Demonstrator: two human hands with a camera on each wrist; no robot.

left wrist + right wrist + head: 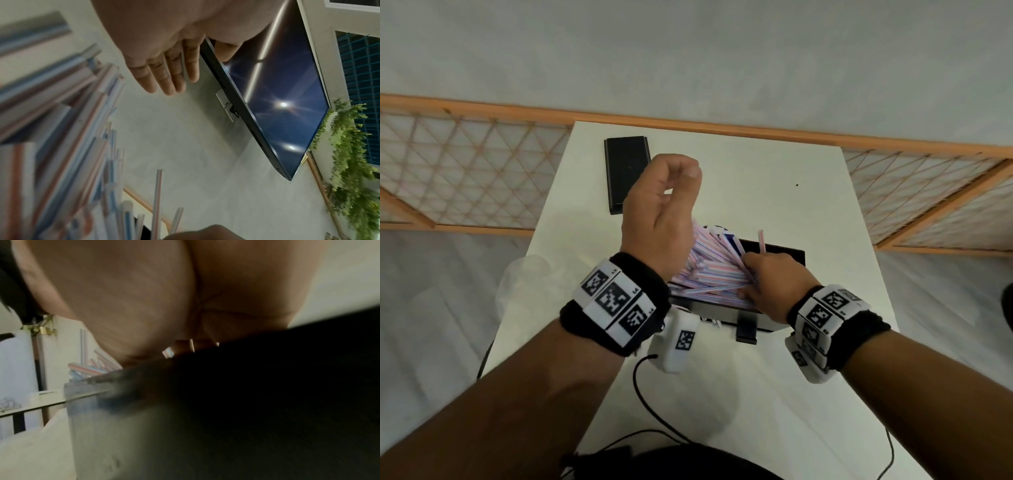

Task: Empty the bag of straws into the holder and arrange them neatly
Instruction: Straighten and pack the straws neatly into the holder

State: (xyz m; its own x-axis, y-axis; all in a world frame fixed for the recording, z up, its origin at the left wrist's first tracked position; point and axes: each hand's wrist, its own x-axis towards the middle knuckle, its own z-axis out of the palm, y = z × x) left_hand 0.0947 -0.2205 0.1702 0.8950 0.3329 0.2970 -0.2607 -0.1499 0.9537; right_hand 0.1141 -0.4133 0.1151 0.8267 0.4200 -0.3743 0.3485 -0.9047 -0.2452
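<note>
Overhead, the right hand (770, 277) grasps striped straws (709, 270) heaped in the black holder (787, 255) while the left hand (661, 212) hovers empty, loosely curled; only its wrist view reveals a wall-mounted screen (287, 105).

No readable words, brand names or labels show in any view. The white tag plates on the black left wristband (616, 301) and the black right wristband (828, 308) carry black-and-white square code patterns; tiny printed characters sit beside the patterns but are too small to read. The striped paper-wrapped straws (709, 270) bear no legible print.
</note>
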